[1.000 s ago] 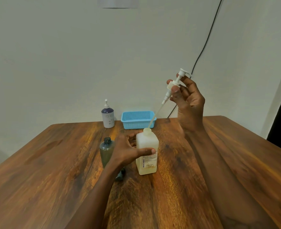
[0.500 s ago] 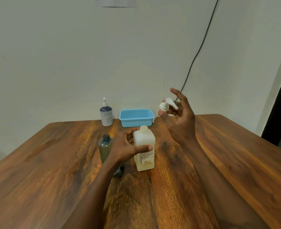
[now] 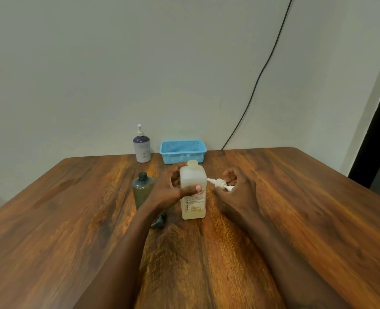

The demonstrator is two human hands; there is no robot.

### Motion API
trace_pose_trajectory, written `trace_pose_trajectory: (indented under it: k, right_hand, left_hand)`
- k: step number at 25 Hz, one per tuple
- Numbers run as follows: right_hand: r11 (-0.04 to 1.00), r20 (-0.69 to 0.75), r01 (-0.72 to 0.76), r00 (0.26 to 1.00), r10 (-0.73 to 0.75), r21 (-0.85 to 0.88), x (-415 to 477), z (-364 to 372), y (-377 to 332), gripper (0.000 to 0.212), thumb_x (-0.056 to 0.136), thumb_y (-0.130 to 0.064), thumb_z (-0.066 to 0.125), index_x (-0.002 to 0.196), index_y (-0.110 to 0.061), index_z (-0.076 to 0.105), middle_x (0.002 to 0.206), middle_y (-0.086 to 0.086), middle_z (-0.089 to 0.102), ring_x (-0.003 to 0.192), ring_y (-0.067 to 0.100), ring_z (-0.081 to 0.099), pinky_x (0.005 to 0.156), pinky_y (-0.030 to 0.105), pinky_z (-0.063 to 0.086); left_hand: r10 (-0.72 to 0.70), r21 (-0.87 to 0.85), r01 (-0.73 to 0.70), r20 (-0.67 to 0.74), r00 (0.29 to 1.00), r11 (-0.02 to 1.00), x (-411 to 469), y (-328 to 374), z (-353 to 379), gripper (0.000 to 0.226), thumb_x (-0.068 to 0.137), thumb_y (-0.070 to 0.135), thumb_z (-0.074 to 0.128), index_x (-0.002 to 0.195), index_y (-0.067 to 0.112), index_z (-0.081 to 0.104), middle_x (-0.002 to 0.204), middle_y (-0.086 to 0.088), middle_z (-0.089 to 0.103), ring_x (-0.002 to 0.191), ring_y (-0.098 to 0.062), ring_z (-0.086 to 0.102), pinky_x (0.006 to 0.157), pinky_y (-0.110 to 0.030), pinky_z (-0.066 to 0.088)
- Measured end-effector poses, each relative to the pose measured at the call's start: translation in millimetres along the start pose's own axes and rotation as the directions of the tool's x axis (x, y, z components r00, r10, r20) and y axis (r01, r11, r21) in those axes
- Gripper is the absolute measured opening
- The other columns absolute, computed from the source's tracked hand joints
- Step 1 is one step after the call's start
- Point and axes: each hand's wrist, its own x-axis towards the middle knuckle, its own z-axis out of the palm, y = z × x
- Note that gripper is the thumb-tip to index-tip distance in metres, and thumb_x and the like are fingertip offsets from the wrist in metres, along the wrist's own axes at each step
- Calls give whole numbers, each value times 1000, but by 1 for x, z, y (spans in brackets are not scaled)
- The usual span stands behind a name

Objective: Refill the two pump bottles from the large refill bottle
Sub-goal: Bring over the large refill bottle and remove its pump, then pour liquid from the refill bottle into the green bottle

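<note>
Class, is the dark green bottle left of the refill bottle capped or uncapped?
Uncapped: the dark green bottle stands with a bare, open neck, no pump on it.

Left hand (image 3: 169, 190) grips the upright refill bottle (image 3: 194, 206) on the counter (image 3: 296, 208); right hand (image 3: 240, 190) holds a white pump (image 3: 220, 183) just beside it. Open dark bottle (image 3: 142, 190) at left; purple pump bottle (image 3: 141, 148) and blue basket (image 3: 182, 151) at the far edge.

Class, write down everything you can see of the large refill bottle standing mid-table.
The large refill bottle is rectangular, translucent whitish plastic, with a short round neck. A label with dark and red print sits on its front; pale yellowish liquid shows near the bottom. It stands upright on the wooden table. The left hand grips it, thumb across the front. The right hand holds a white pump beside it.
</note>
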Motion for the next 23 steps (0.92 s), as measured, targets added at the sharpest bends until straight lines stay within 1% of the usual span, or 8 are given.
trace_pose_trajectory:
  k: [2, 4, 7, 12, 14, 18, 21, 23]
  right_hand:
    - [1000, 49, -6, 999, 8, -30, 0, 1, 3, 39, 75, -38, 85, 105, -39, 60, 97, -14, 62, 93, 10, 62, 73, 31, 60]
    - [997, 83, -18, 996, 24, -76, -2, 3, 7, 28, 76, -36, 83, 99, -29, 69, 90, -10, 67, 87, 11, 65, 73, 38, 62]
    - [987, 142, -65, 986, 86, -150, -4, 4, 12, 20, 78, -38, 81, 92, -26, 73, 84, -8, 71, 76, 9, 68, 72, 40, 64]
    - [961, 197, -158, 959, 204, -227, -1, 3, 11, 24, 81, -42, 80, 98, -28, 72, 90, -9, 71, 79, 8, 67, 78, 38, 63]
    - [977, 170, -168, 967, 188, -128, -2, 2, 9, 33, 81, -41, 82, 110, -32, 70, 107, -14, 70, 93, 6, 65, 86, 38, 59]
    - [946, 275, -121, 961, 35, 302, -2, -1, -14, 61, 74, -44, 79, 130, -52, 56, 135, -30, 56, 111, 2, 57, 83, 28, 53]
    - [918, 411, -69, 905, -106, 390, 4, 6, -26, 81, 75, -32, 75, 147, -46, 41, 153, -12, 48, 130, 17, 55, 97, 35, 55]
    - [888, 504, -118, 853, -139, 444, 6, 13, -31, 91, 75, -25, 74, 154, -43, 31, 157, -3, 42, 133, 24, 55, 97, 40, 59]
  left_hand:
    - [3, -14, -3, -12, 1000, 1000, -1, -1, 1, 81, 74, 28, 93, 144, 27, 51, 133, 6, 66, 115, -7, 67, 83, -20, 60]
    - [21, -32, -23, -46, 999, 999, -3, -2, 3, 85, 71, 27, 94, 145, 26, 51, 136, 4, 65, 121, -13, 66, 94, -30, 61]
    - [78, -34, -83, -130, 988, 996, -8, -3, 4, 87, 67, 29, 97, 142, 30, 53, 137, 7, 63, 126, -11, 63, 101, -30, 57]
    - [123, 11, -124, -216, 969, 992, -20, 2, 2, 94, 66, 31, 97, 148, 22, 51, 144, 4, 61, 132, -7, 59, 109, -38, 53]
    - [160, 31, -157, -270, 949, 987, -27, 6, -2, 92, 68, 33, 96, 148, 24, 52, 147, 6, 59, 134, -4, 56, 111, -35, 51]
    - [267, 144, -232, -312, 912, 962, -35, 19, -24, 82, 72, 40, 94, 144, 29, 54, 145, 10, 59, 135, -2, 55, 111, -25, 48]
    - [323, 254, -248, -317, 892, 935, -42, 24, -45, 79, 74, 42, 92, 142, 35, 52, 141, 17, 57, 131, 5, 55, 106, -13, 45]
    - [330, 305, -229, -338, 881, 924, -48, 21, -59, 78, 74, 45, 92, 141, 39, 51, 139, 20, 56, 130, 3, 55, 104, -9, 43]
